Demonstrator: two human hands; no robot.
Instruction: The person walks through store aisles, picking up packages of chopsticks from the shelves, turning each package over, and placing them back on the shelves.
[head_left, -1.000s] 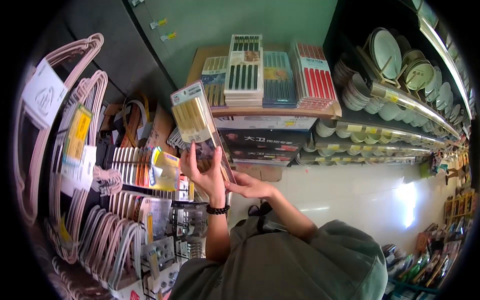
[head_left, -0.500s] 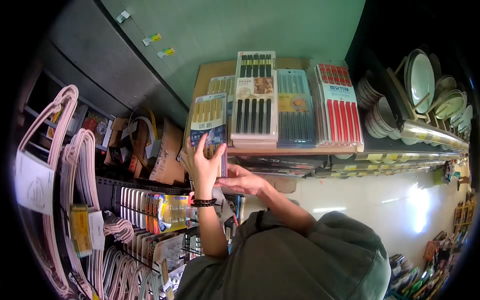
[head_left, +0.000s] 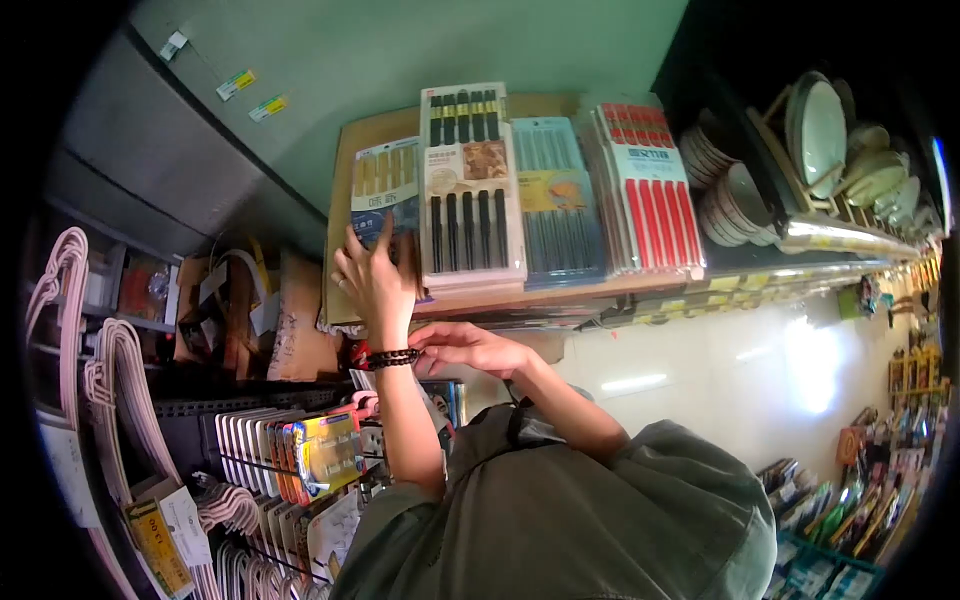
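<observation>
My left hand [head_left: 374,282], wearing a ring and a dark beaded bracelet, lies with spread fingers on the lower part of a blue pack of light wooden chopsticks [head_left: 385,185]. That pack lies on the left side of the cardboard-covered shelf top. Close behind the left wrist is my right hand [head_left: 468,350], below the shelf's front edge. Its fingers are loosely bent and apart, with nothing visible in them; the fingertips are partly hidden by the wrist. Beside the left hand lies a stack of packs of black chopsticks [head_left: 468,225].
Further right are blue-grey chopstick packs [head_left: 556,235], red chopstick packs [head_left: 655,220], stacked bowls [head_left: 738,207] and plates in a rack [head_left: 820,140]. An open carton [head_left: 303,315] stands at the left, above hanging goods [head_left: 325,450] and hangers [head_left: 130,400].
The blue chopstick pack, earlier between both hands, now lies on the shelf under my left hand. My right hand has come away from it. The view has shifted, moving the shelf leftward.
</observation>
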